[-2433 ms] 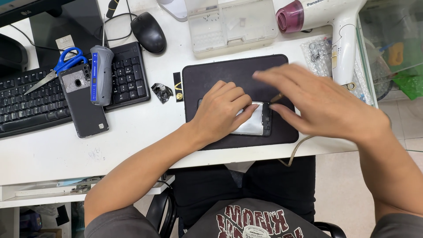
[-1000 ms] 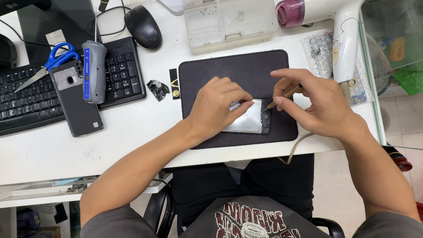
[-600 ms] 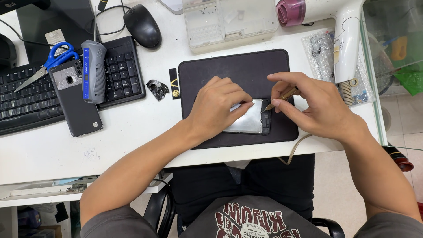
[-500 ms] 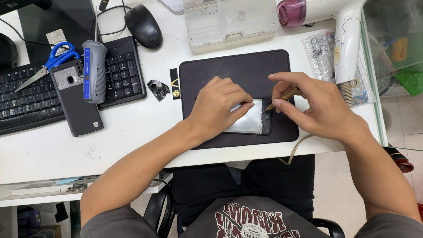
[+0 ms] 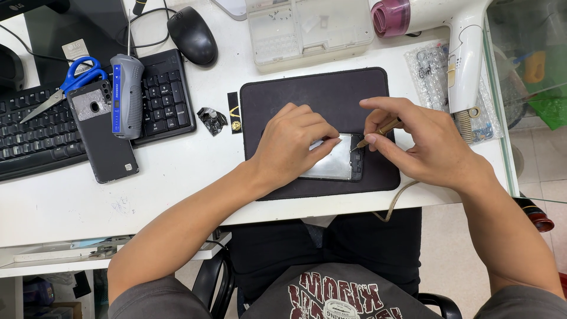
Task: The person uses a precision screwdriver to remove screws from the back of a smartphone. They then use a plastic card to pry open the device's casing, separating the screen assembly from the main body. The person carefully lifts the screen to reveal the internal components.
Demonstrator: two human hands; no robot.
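Presently the left hand [image 5: 292, 145] is pressing down flat on an opened phone [image 5: 338, 165], fingers together and curled over its upper left part, pinning it to the black work mat [image 5: 307, 94]. The phone is lying near the mat's front edge, its long axis running left to right, with the dark, component-bearing end facing the right hand [image 5: 422, 145]. That hand is sitting just beside this end, nearer to it than the left, and is pinching a slim brass-coloured screwdriver [image 5: 378, 131] between thumb and forefinger. The tool is slanting down and leftward, its tip meeting the phone's upper right corner. The phone is showing a silvery inner plate and a black frame. Well apart on the left, a dark back cover [image 5: 100, 133] is lying across a keyboard [image 5: 35, 136].
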